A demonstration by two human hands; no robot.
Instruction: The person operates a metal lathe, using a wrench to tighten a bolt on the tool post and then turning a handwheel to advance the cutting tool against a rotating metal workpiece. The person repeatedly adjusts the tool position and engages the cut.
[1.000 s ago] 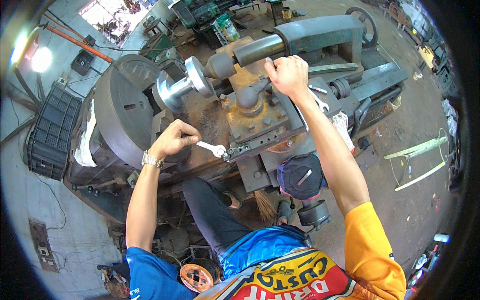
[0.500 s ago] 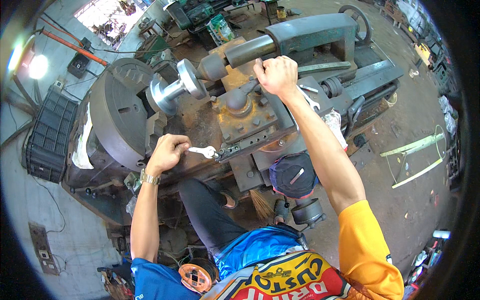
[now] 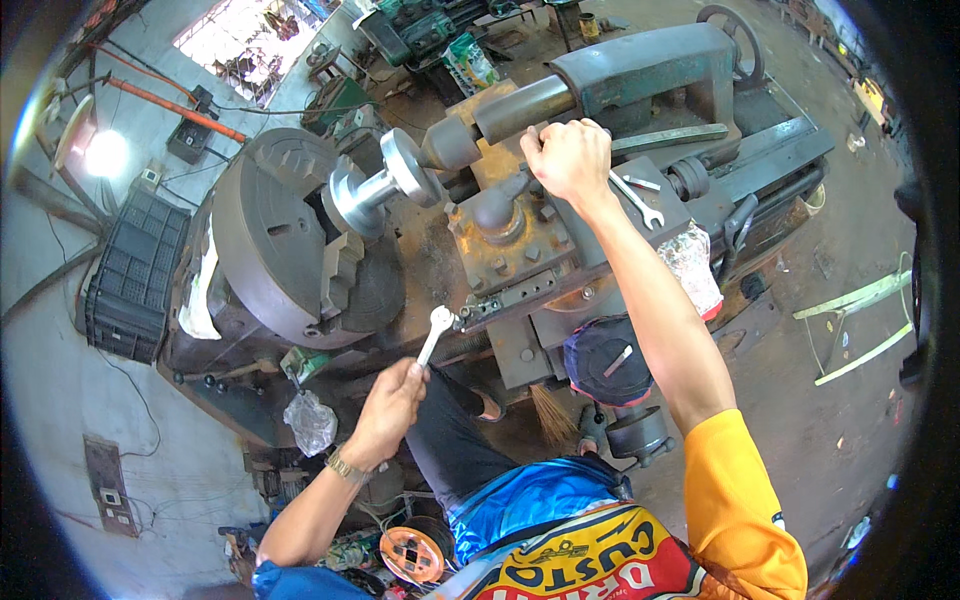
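My left hand [image 3: 390, 405] is closed around the handle of an open-end wrench [image 3: 432, 338]. The wrench points away from me, its head near the tip of the tool holder [image 3: 500, 304] on the lathe's tool post [image 3: 520, 262]; whether they touch I cannot tell. My right hand [image 3: 570, 160] is closed on the lever [image 3: 500, 205] on top of the tool post, whose far end the fist hides. Left of the post, a shiny flanged metal workpiece [image 3: 375, 188] sits between the chuck [image 3: 268, 240] and the tailstock centre [image 3: 452, 143].
A second wrench [image 3: 640, 204] lies on the carriage beside my right forearm, near a crumpled plastic bag [image 3: 690, 262]. A dark cap [image 3: 607, 360] rests nearer to me. The tailstock [image 3: 645, 75] stands at the far right, a black crate [image 3: 140, 270] at the left.
My left hand has drawn back toward me and right, and the wrench has swung from lying sideways to pointing away. My right hand stays on the lever. The whole view has shifted slightly.
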